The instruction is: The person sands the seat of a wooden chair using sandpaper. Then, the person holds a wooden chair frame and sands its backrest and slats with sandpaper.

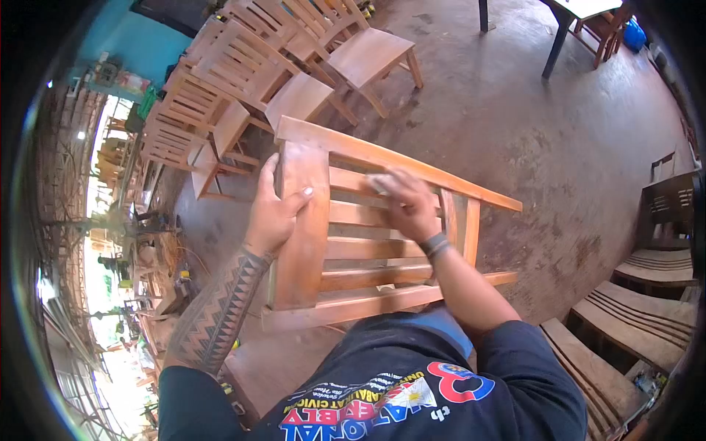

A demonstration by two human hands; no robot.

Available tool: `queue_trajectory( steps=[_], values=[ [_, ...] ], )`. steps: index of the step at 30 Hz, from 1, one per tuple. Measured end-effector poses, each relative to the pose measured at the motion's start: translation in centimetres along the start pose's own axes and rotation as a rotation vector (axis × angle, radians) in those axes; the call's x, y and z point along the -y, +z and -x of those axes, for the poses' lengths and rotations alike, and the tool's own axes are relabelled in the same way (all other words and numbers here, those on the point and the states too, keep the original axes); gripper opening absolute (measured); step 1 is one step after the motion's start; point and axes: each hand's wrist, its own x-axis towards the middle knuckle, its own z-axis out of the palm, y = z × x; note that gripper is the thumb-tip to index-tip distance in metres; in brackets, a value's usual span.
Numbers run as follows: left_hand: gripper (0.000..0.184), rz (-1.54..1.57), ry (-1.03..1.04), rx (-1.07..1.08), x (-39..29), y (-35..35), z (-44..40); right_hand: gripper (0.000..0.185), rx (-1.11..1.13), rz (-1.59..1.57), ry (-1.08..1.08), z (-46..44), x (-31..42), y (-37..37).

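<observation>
A wooden chair (303, 213) lies tipped in front of my body, its wide top rail to the left and its slats running to the right. My left hand (276, 206) is closed round the edge of that rail, thumb on the face and fingers partly hidden behind. Over the upper slats is my right hand (408, 204), a little smeared by motion. Its fingers press a small pale pad (379, 182) against the slats; the pad is too blurred to name its kind.
Several unpainted wooden chairs (371, 59) stand close together at the upper left. Dark slatted seats (640, 323) line the right side. A dark-legged table (581, 9) stands at the far upper right. Tools and wood clutter (158, 294) lie along the left.
</observation>
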Motion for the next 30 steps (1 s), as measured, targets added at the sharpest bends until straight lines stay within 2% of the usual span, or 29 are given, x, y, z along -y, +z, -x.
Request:
queue_trajectory(
  steps=[1,4,7,8,11,14,17,21,26,30],
  values=[
    [0.089,-0.032,0.015,0.005,-0.4,0.0,0.2,0.045,0.033,-0.011,-0.002,1.1,0.7,1.6],
    [0.09,-0.083,0.052,0.002,-1.7,0.3,0.2,0.045,-0.047,-0.12,0.082,2.8,1.3,2.7],
    [0.091,-0.11,0.033,0.004,-1.9,0.3,0.7,0.043,0.006,-0.255,0.287,1.4,3.4,2.1],
    [0.092,-0.125,0.024,0.007,-2.6,0.3,0.7,0.043,0.061,-0.097,0.202,0.5,3.5,2.9],
    [0.093,-0.135,0.048,0.01,-3.1,0.6,0.6,0.047,0.114,-0.117,0.136,-3.5,7.6,4.5],
    [0.094,-0.151,0.088,0.011,-2.6,0.9,0.7,0.049,0.142,-0.146,0.074,-2.5,7.2,3.9],
    [0.096,-0.153,0.097,-0.001,-3.0,0.9,0.1,0.049,0.153,-0.158,0.14,1.1,3.8,3.4],
    [0.097,-0.168,0.091,0.026,-3.0,0.8,0.4,0.05,0.06,-0.182,0.131,-2.7,6.8,4.4],
    [0.1,-0.139,0.108,0.026,-2.2,1.0,0.0,0.051,0.154,-0.225,0.028,-1.7,6.6,3.2],
    [0.101,-0.214,0.103,0.017,-3.0,1.1,0.3,0.05,0.138,-0.119,0.252,-1.1,4.9,3.1]
  ],
)
